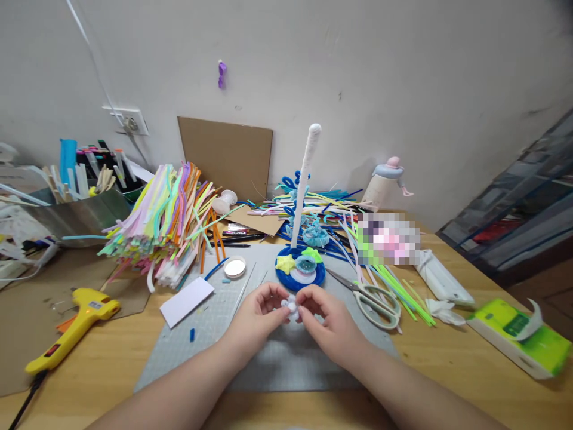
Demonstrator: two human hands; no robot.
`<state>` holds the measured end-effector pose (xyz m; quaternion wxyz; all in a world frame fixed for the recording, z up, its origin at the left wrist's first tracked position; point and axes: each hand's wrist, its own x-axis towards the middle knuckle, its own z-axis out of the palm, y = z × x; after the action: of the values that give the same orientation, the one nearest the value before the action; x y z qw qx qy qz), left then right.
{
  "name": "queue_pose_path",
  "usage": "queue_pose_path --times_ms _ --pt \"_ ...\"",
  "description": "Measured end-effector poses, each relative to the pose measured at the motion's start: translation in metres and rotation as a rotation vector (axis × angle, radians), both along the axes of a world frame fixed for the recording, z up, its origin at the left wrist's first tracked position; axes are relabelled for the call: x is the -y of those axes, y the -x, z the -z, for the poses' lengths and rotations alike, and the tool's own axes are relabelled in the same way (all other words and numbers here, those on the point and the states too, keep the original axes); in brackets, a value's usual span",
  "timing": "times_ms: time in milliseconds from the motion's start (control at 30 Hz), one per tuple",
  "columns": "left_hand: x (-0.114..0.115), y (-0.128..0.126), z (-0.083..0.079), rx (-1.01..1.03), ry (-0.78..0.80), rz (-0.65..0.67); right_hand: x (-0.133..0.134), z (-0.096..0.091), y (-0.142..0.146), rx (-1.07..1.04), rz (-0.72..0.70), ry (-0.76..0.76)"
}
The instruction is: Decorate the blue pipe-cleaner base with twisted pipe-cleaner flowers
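Observation:
Between my two hands is a small pale, fuzzy flower shape (292, 306), apparently bent from pipe cleaner. My left hand (264, 313) pinches its left side with thumb and fingers, and my right hand (324, 316) pinches its right side. Just beyond them stands a round blue fuzzy base (281, 276) carrying a yellow star (285, 263), a green star (312, 255) and a light blue ring-like piece. A white wrapped rod (304, 179) rises upright behind the stars. Scissors (376, 304) lie to the right of my right hand.
On the left are a yellow glue gun (74, 328), a white card (187, 301) and a big bundle of pipe cleaners (156, 221). Green pipe cleaners (400, 292) and a green tissue pack (519, 337) lie right. A grey cutting mat (179, 358) is under my hands.

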<state>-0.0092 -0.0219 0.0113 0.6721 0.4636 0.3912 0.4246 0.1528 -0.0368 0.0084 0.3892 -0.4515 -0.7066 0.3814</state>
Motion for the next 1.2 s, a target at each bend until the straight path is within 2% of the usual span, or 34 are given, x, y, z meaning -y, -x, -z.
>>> queue_pose_path --times_ms 133,267,400,533,733,1200 --pt "0.002 0.0 -0.008 -0.008 0.042 -0.034 -0.002 0.009 0.006 -0.179 -0.007 0.271" --pt "0.001 0.003 -0.006 0.017 0.07 -0.043 -0.003 0.014 0.008 -0.228 -0.038 0.397" --pt "-0.001 0.004 0.0 -0.007 0.152 0.029 -0.002 0.013 0.01 -0.246 -0.018 0.385" --pt "-0.001 0.004 0.003 -0.082 0.153 0.11 -0.002 0.012 0.01 -0.239 -0.024 0.359" --pt "-0.001 0.006 0.006 -0.029 0.183 0.131 -0.001 0.013 0.007 -0.205 -0.034 0.308" --pt "-0.002 0.006 0.004 -0.108 0.154 0.082 0.001 0.013 0.003 -0.155 -0.122 0.248"
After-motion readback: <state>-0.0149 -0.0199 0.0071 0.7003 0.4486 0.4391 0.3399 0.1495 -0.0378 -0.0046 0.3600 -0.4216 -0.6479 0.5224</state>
